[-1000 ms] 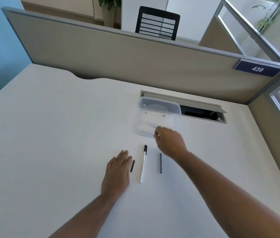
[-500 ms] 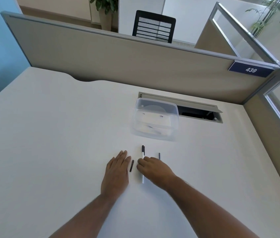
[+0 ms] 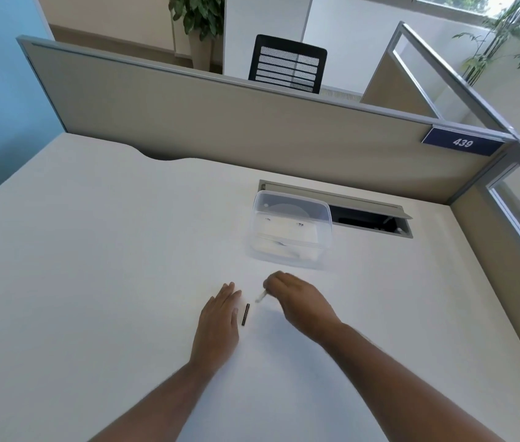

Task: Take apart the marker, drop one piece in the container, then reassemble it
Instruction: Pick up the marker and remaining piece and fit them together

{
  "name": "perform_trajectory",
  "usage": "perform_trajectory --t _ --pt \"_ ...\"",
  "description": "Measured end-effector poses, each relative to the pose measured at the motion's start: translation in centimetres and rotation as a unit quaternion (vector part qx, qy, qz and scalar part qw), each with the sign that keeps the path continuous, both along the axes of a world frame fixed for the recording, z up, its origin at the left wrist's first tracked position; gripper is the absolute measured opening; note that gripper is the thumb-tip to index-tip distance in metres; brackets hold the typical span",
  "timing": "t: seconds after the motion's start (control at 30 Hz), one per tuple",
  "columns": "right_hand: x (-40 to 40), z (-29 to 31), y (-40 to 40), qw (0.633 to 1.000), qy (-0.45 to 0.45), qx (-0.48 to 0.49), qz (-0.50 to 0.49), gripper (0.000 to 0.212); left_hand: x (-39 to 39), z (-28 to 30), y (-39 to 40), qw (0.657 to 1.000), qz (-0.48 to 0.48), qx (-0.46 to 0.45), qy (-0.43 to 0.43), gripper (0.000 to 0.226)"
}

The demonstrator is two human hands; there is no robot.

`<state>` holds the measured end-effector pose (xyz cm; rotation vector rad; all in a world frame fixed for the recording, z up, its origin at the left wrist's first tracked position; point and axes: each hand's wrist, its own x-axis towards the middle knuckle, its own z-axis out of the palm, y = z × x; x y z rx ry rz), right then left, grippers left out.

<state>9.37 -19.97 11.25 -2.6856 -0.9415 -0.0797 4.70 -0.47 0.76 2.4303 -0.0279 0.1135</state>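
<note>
1. White desk [image 3: 93, 266], matte and flat, fills the head view; two bare forearms reach onto it from the near edge.
2. Left hand [image 3: 219, 323] lies palm-down on the desk, fingers straight and together, holding nothing.
3. Small black marker piece [image 3: 245, 314] lies on the desk just beside the left hand's thumb side, not touching it, long axis running roughly toward the partition.
4. Right hand [image 3: 297, 298] is curled over, knuckles up, slightly raised off the desk, to the right of the black piece.
5. White marker body [image 3: 260, 296] sticks out from under the right hand's fingers, pointing down and left; only a short blurred end is visible. The fingers are closed around it. The rest of the barrel is hidden by the hand.
6. Clear plastic container [image 3: 290, 231] stands on the desk beyond the right hand, lid off, well apart from both hands. Its contents are hard to read through the clear walls; something pale lies at the bottom, but I cannot tell what.
7. Cable tray opening [image 3: 370, 215] sits in the desk behind the container, its flap raised.
8. Beige partition [image 3: 220, 122] runs along the far edge of the desk and carries a blue plate marked 439 [image 3: 462, 142] at its right end.
9. Black mesh chair back [image 3: 288, 65] shows above the partition.
</note>
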Motion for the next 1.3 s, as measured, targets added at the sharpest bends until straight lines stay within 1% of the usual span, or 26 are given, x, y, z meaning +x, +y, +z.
perform_trajectory --t 0.07,0.1,0.2,0.27,0.33,0.43,0.5,0.53,0.63,0.7,0.77,0.83,0.93,1.03,1.07,1.13,1.3 --pt "0.2 0.7 0.1 0.992 0.020 0.091 -0.084 0.011 0.4 0.6 -0.2 1.000 -0.002 -0.028 0.011 0.042" --pt "0.3 0.9 0.1 0.982 0.048 0.132 -0.130 0.010 0.5 1.0 -0.4 0.999 -0.004 -0.039 0.015 0.043" --pt "0.4 1.3 0.5 0.929 0.139 0.237 -0.248 0.015 0.7 2.3 -1.1 0.995 -0.015 -0.095 0.017 0.043" --pt "0.3 1.5 0.7 0.891 0.179 0.288 -0.304 0.011 0.6 3.2 -1.9 0.991 -0.029 -0.131 0.023 0.044" --pt "0.1 1.5 0.8 0.860 0.218 0.317 -0.335 0.008 0.4 4.0 -2.9 0.986 -0.050 -0.153 0.038 0.045" --pt "-0.4 1.4 0.7 0.827 0.275 0.344 -0.351 0.008 0.4 5.2 -4.4 0.975 -0.090 -0.191 0.075 0.045" --pt "-0.8 1.2 0.4 0.812 0.292 0.359 -0.355 0.006 0.4 6.0 -5.2 0.961 -0.088 -0.237 0.112 0.040" --pt "-0.9 1.1 0.2 0.811 0.298 0.359 -0.353 0.005 0.5 6.1 -5.5 0.949 -0.077 -0.277 0.132 0.036" --pt "-1.0 0.8 -0.8 0.814 0.304 0.344 -0.356 0.008 0.4 5.8 -5.9 0.890 -0.016 -0.406 0.208 0.029" --pt "-0.9 0.3 -1.6 0.813 0.284 0.325 -0.391 0.013 0.2 5.7 -5.7 0.860 0.009 -0.452 0.238 0.026" --pt "-0.8 -0.5 -2.6 0.817 0.266 0.278 -0.430 0.016 0.0 5.5 -5.4 0.833 0.017 -0.487 0.261 0.022" --pt "-0.8 -1.6 -3.4 0.820 0.269 0.222 -0.454 0.014 -0.2 5.4 -5.2 0.812 0.020 -0.506 0.291 0.021" --pt "-0.9 -2.9 -3.6 0.826 0.286 0.155 -0.461 0.009 -0.3 4.9 -5.3 0.791 0.020 -0.518 0.326 0.020" --pt "-0.8 -3.6 -3.0 0.833 0.291 0.111 -0.458 0.025 -0.5 4.3 -5.4 0.783 0.020 -0.522 0.338 0.018" --pt "-0.8 -3.7 -2.7 0.833 0.293 0.096 -0.460 0.026 -0.6 4.1 -5.4 0.782 0.021 -0.521 0.341 0.018" --pt "-0.7 -3.9 -2.2 0.838 0.292 0.057 -0.457 0.024 -0.9 3.9 -5.3 0.775 0.027 -0.526 0.350 0.017" --pt "-0.6 -4.4 -1.4 0.864 0.274 -0.025 -0.421 0.018 -1.5 3.8 -4.8 0.765 0.040 -0.534 0.359 0.017"
